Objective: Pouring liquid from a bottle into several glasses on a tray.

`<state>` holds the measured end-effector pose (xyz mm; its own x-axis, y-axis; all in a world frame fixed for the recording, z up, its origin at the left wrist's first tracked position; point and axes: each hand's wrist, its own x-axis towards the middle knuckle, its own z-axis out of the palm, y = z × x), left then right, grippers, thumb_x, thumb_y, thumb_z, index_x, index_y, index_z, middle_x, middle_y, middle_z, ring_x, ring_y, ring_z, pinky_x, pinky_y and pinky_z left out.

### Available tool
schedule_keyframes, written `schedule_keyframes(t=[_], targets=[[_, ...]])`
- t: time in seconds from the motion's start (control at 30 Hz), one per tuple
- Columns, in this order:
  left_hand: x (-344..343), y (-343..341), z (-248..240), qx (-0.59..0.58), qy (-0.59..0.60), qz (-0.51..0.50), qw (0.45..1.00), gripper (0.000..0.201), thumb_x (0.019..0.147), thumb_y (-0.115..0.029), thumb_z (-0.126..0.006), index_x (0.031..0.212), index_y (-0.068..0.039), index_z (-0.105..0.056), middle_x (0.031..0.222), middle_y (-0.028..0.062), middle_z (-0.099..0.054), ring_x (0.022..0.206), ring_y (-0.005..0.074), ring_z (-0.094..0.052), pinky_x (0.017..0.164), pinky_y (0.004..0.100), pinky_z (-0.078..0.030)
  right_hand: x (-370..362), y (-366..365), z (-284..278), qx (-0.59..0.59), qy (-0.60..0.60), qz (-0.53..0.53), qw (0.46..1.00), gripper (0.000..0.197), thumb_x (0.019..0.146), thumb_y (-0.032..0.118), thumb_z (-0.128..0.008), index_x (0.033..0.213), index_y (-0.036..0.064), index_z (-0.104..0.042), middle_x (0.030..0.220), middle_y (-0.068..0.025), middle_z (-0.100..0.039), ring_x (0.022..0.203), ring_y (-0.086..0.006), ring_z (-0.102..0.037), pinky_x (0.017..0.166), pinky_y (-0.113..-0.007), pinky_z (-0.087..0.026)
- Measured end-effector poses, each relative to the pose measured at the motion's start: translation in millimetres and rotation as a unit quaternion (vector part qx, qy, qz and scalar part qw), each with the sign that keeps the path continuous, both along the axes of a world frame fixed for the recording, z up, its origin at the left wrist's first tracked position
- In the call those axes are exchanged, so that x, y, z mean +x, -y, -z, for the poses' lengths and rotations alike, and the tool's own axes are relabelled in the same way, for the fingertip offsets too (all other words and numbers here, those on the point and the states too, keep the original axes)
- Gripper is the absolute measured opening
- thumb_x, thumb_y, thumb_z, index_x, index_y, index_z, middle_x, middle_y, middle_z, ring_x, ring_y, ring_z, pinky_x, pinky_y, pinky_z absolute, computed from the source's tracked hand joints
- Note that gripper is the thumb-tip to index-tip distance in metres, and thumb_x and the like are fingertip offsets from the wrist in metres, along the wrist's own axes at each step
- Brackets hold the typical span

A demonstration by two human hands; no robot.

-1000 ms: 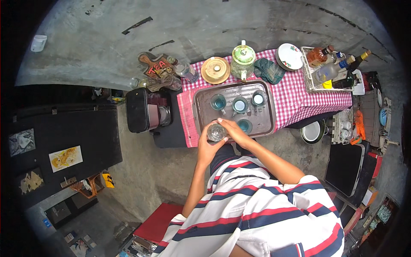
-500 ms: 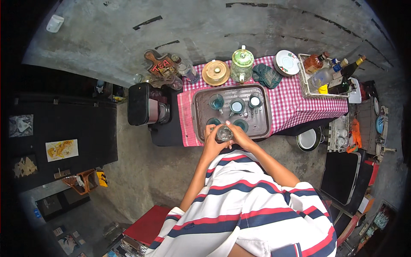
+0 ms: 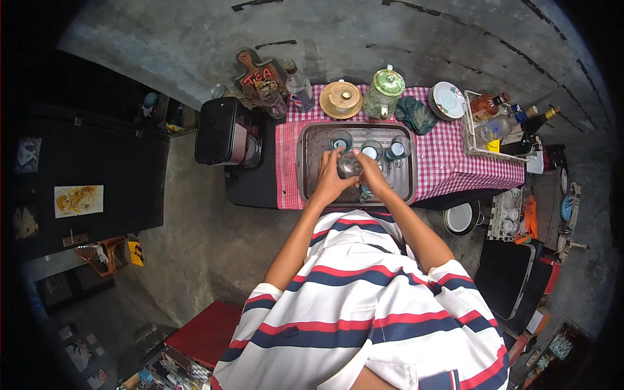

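Between my two hands is a clear drinking glass (image 3: 350, 166), held above the brown tray (image 3: 407, 184). My left hand (image 3: 330, 177) curls round its left side. My right hand (image 3: 373, 175) closes on its right side. Just beyond the fingers, several bluish glass cups stand on the tray: one cup (image 3: 340, 139) at the left, a middle cup (image 3: 372, 149) and another cup (image 3: 398, 147) at the right. A bluish cup (image 3: 366, 193) shows partly under my right hand. Whatever lies directly beneath the held glass is hidden.
Behind the tray stand a lidded tan pot (image 3: 342, 97), a green lidded jar (image 3: 385, 93), a dark cloth (image 3: 416, 115) and stacked plates (image 3: 447, 101). A bottle basket (image 3: 473, 138) is at the right; a black coffee machine (image 3: 220, 133) at the left. Checkered cloth (image 3: 448, 149) covers the table.
Both hands have moved forward with the glass, from the tray's near edge to over its middle. The whole view has shifted slightly too.
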<state>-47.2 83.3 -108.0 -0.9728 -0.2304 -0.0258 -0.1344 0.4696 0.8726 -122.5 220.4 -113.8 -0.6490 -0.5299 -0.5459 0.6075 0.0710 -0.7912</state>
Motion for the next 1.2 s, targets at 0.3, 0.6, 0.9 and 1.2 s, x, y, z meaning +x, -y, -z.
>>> schedule_keyframes(t=[0.3, 0.6, 0.9, 1.2], targets=[[-15, 21, 41, -0.009, 0.042, -0.029, 0.999, 0.118, 0.06, -0.042, -0.09, 0.15, -0.01, -0.022, 0.141, 0.0195, -0.031, 0.135, 0.0406, -0.033, 0.108, 0.0542, -0.031, -43, 27, 13, 0.063, -0.097, 0.044, 0.992, 0.047, 0.095, 0.047, -0.059, 0.116, 0.0048, -0.061, 0.09, -0.0048, -0.061, 0.06, -0.0148, -0.06, 0.053, -0.027, -0.048], [-51, 34, 70, -0.002, 0.052, -0.028, 0.998, 0.118, 0.063, -0.036, -0.09, 0.152, -0.007, -0.017, 0.147, 0.0245, -0.025, 0.137, 0.0433, -0.032, 0.112, 0.049, -0.033, -66, 39, 26, 0.073, -0.165, 0.074, 0.981, 0.052, 0.089, 0.042, -0.069, 0.12, 0.0024, -0.058, 0.101, -0.0106, -0.063, 0.06, -0.0157, -0.063, 0.05, -0.026, -0.048], [-69, 33, 88, 0.04, 0.034, -0.032, 0.998, 0.107, 0.062, -0.024, -0.09, 0.147, -0.006, -0.028, 0.144, 0.0201, -0.038, 0.134, 0.0382, -0.039, 0.11, 0.0455, -0.036, -65, 48, 28, 0.066, -0.201, 0.081, 0.974, 0.054, 0.086, 0.039, -0.073, 0.121, 0.0002, -0.058, 0.098, -0.0129, -0.063, 0.064, -0.0155, -0.065, 0.051, -0.027, -0.052], [-63, 30, 104, 0.044, -0.006, -0.052, 0.998, 0.093, 0.068, -0.018, -0.085, 0.145, -0.009, -0.034, 0.142, 0.0195, -0.046, 0.131, 0.0378, -0.045, 0.107, 0.0447, -0.039, -66, 50, 33, 0.077, -0.231, 0.067, 0.968, 0.054, 0.085, 0.036, -0.075, 0.123, 0.0019, -0.059, 0.108, -0.0158, -0.061, 0.08, -0.0183, -0.065, 0.053, -0.027, -0.054]])
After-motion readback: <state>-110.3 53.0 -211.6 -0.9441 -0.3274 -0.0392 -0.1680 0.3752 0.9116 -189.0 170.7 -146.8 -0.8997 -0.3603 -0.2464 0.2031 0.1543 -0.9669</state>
